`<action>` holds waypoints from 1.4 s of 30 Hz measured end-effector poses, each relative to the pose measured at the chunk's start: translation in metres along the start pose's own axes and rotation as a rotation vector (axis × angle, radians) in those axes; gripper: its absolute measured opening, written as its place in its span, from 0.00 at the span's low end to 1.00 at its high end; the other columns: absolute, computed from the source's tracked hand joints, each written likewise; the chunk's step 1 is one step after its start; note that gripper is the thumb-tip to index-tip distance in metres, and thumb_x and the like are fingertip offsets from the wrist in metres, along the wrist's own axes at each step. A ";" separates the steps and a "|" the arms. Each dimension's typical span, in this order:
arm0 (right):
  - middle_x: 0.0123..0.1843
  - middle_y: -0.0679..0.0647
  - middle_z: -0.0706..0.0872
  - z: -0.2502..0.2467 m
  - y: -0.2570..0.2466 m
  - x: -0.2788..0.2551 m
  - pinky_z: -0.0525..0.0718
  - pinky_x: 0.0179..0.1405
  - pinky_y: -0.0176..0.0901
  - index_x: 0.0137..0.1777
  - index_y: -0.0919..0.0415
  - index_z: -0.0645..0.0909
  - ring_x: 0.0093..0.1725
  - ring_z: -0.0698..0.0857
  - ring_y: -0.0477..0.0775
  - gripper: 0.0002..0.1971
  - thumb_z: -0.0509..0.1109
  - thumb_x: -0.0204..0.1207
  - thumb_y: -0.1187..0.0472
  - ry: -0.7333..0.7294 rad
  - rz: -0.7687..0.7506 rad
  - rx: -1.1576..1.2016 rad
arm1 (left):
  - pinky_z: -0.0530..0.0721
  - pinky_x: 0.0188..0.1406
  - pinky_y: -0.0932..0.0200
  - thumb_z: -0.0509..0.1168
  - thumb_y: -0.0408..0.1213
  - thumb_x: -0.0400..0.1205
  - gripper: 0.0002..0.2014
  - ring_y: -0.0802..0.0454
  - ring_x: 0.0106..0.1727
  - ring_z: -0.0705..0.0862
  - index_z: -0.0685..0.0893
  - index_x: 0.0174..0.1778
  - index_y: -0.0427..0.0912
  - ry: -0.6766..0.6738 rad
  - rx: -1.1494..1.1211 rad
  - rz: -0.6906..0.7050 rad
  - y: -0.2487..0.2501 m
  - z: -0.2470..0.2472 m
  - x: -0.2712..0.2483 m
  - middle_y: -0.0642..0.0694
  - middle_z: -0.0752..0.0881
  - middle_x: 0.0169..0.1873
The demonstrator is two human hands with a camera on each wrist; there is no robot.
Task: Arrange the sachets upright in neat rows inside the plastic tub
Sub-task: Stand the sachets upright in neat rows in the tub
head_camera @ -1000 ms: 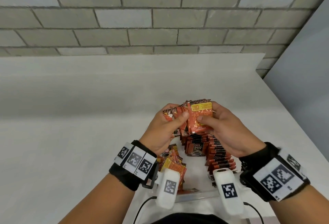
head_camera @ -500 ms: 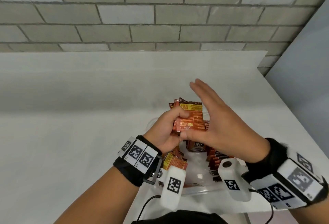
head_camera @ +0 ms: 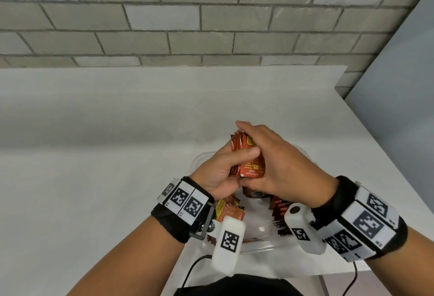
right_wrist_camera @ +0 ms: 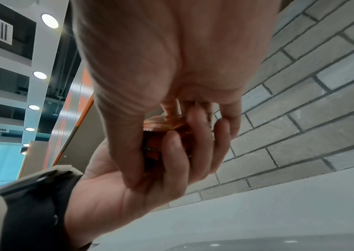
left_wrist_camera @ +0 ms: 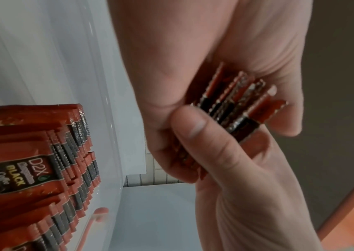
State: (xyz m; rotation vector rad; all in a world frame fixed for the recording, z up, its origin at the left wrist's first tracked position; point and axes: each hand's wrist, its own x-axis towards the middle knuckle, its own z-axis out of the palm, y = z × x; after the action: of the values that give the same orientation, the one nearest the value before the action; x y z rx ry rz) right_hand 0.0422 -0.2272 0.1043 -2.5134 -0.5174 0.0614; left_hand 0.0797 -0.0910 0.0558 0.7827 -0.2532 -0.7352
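Holding: left hand (head_camera: 220, 173) and right hand (head_camera: 279, 168) both clamp one sachet bundle (head_camera: 252, 166)
Grip: fingers curled tight around it
Bundle: above the plastic tub (head_camera: 199, 159)
Tub: upright sachet rows (left_wrist_camera: 68, 161) on the white surface (head_camera: 94, 154)

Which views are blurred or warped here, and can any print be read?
Head view: sharp, wall courses bowed by the wide lens. Left wrist view: "D2X BLACK" readable on the tub's sachets; the held stack is soft. Right wrist view: both hands smeared, right hand fills the frame, ceiling lights glare.
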 end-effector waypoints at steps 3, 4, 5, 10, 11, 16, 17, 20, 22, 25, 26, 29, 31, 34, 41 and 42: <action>0.66 0.43 0.68 0.000 0.001 0.000 0.69 0.64 0.31 0.83 0.48 0.48 0.67 0.70 0.42 0.55 0.82 0.64 0.52 -0.023 0.002 -0.010 | 0.88 0.49 0.57 0.86 0.48 0.55 0.36 0.50 0.49 0.89 0.81 0.57 0.40 0.022 0.002 -0.004 -0.001 0.000 0.001 0.43 0.89 0.44; 0.69 0.45 0.69 0.000 0.002 0.000 0.68 0.63 0.29 0.83 0.47 0.48 0.68 0.70 0.42 0.55 0.82 0.64 0.52 -0.030 0.009 -0.015 | 0.87 0.50 0.57 0.85 0.49 0.56 0.37 0.50 0.50 0.89 0.80 0.58 0.41 0.022 0.016 -0.003 -0.001 0.001 0.002 0.44 0.89 0.45; 0.71 0.46 0.69 -0.001 0.002 0.000 0.66 0.63 0.27 0.83 0.47 0.48 0.69 0.70 0.42 0.55 0.82 0.64 0.51 -0.033 0.016 -0.025 | 0.87 0.51 0.57 0.85 0.49 0.56 0.38 0.50 0.51 0.88 0.79 0.59 0.41 0.019 0.023 0.004 -0.001 0.002 0.002 0.44 0.88 0.46; 0.72 0.48 0.70 -0.002 0.002 0.000 0.69 0.59 0.29 0.82 0.51 0.53 0.68 0.73 0.46 0.50 0.81 0.65 0.53 -0.045 0.005 -0.068 | 0.86 0.53 0.55 0.85 0.41 0.58 0.29 0.50 0.53 0.87 0.86 0.56 0.49 -0.002 0.065 -0.012 -0.002 -0.001 0.005 0.43 0.86 0.49; 0.70 0.48 0.72 -0.003 0.003 0.000 0.72 0.57 0.30 0.82 0.51 0.56 0.65 0.75 0.46 0.48 0.80 0.65 0.55 -0.031 -0.001 -0.068 | 0.86 0.53 0.55 0.85 0.40 0.58 0.30 0.50 0.52 0.87 0.84 0.56 0.47 0.006 0.078 -0.014 -0.002 -0.002 0.006 0.43 0.86 0.48; 0.66 0.48 0.76 -0.001 0.007 0.004 0.78 0.60 0.44 0.79 0.52 0.61 0.62 0.77 0.48 0.45 0.80 0.64 0.53 0.022 -0.006 -0.115 | 0.83 0.36 0.60 0.66 0.29 0.69 0.08 0.53 0.36 0.86 0.82 0.43 0.41 0.086 0.063 -0.074 0.000 -0.003 0.010 0.46 0.86 0.33; 0.67 0.48 0.75 0.001 0.008 0.005 0.77 0.62 0.44 0.80 0.51 0.60 0.64 0.76 0.48 0.46 0.80 0.64 0.51 0.018 0.000 -0.116 | 0.82 0.34 0.60 0.64 0.28 0.68 0.08 0.53 0.35 0.85 0.81 0.41 0.41 0.112 0.081 -0.072 0.000 -0.003 0.011 0.46 0.84 0.32; 0.74 0.45 0.68 0.003 0.011 0.003 0.68 0.69 0.38 0.82 0.48 0.55 0.71 0.67 0.44 0.49 0.79 0.65 0.43 -0.007 0.059 -0.024 | 0.84 0.36 0.60 0.61 0.26 0.68 0.11 0.51 0.37 0.85 0.82 0.43 0.39 0.149 0.051 -0.046 -0.002 -0.004 0.010 0.43 0.85 0.34; 0.75 0.43 0.66 -0.002 0.014 0.000 0.64 0.70 0.37 0.82 0.46 0.56 0.73 0.64 0.42 0.44 0.72 0.69 0.39 0.044 0.097 0.104 | 0.87 0.43 0.55 0.62 0.25 0.70 0.18 0.46 0.45 0.86 0.83 0.56 0.37 0.148 0.036 -0.021 -0.002 -0.008 0.008 0.38 0.86 0.43; 0.69 0.44 0.71 -0.008 0.022 -0.005 0.74 0.62 0.33 0.80 0.45 0.60 0.66 0.72 0.41 0.34 0.63 0.74 0.40 0.139 0.131 0.152 | 0.85 0.54 0.48 0.65 0.23 0.71 0.25 0.43 0.53 0.86 0.80 0.65 0.40 0.135 0.040 0.004 -0.003 -0.013 0.005 0.36 0.86 0.54; 0.66 0.44 0.73 -0.010 0.024 -0.005 0.78 0.57 0.34 0.79 0.45 0.62 0.60 0.76 0.42 0.32 0.64 0.76 0.43 0.144 0.149 0.162 | 0.86 0.56 0.47 0.65 0.21 0.71 0.25 0.43 0.54 0.87 0.81 0.65 0.40 0.123 0.040 0.004 -0.004 -0.014 0.004 0.37 0.87 0.55; 0.54 0.44 0.78 -0.010 0.028 -0.004 0.85 0.45 0.38 0.76 0.45 0.67 0.48 0.82 0.42 0.29 0.70 0.76 0.52 0.093 0.216 0.258 | 0.88 0.52 0.49 0.65 0.22 0.72 0.23 0.44 0.55 0.88 0.82 0.63 0.41 0.121 0.047 -0.001 -0.007 -0.018 0.000 0.39 0.88 0.55; 0.49 0.46 0.82 -0.009 0.030 -0.003 0.86 0.43 0.41 0.71 0.45 0.74 0.44 0.84 0.44 0.24 0.72 0.75 0.54 0.104 0.236 0.312 | 0.88 0.46 0.52 0.68 0.27 0.72 0.18 0.45 0.51 0.89 0.88 0.56 0.45 0.113 0.036 -0.017 -0.007 -0.018 -0.003 0.42 0.90 0.50; 0.45 0.47 0.87 -0.011 0.029 -0.002 0.87 0.47 0.49 0.51 0.49 0.81 0.43 0.86 0.50 0.11 0.76 0.72 0.61 0.283 0.231 0.425 | 0.85 0.39 0.54 0.81 0.44 0.64 0.18 0.47 0.42 0.87 0.91 0.48 0.47 0.099 -0.007 -0.041 -0.006 -0.022 -0.006 0.42 0.89 0.44; 0.56 0.42 0.83 -0.001 0.018 -0.010 0.72 0.61 0.34 0.41 0.54 0.87 0.61 0.78 0.45 0.07 0.82 0.65 0.61 0.250 -0.059 0.186 | 0.87 0.45 0.50 0.82 0.37 0.61 0.33 0.43 0.48 0.88 0.81 0.63 0.41 0.122 -0.175 0.036 -0.001 -0.025 -0.007 0.37 0.87 0.53; 0.59 0.42 0.81 0.002 0.019 -0.011 0.68 0.63 0.31 0.43 0.51 0.88 0.64 0.75 0.45 0.08 0.82 0.65 0.56 0.197 -0.071 0.130 | 0.87 0.46 0.50 0.79 0.31 0.61 0.32 0.43 0.50 0.88 0.81 0.63 0.41 0.115 -0.166 0.053 0.001 -0.025 -0.007 0.37 0.87 0.54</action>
State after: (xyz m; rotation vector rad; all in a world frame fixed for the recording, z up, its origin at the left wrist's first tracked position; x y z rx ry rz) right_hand 0.0380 -0.2449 0.0913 -2.3413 -0.5046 -0.1727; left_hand 0.0864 -0.0721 0.0392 0.6553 -0.1070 -0.6499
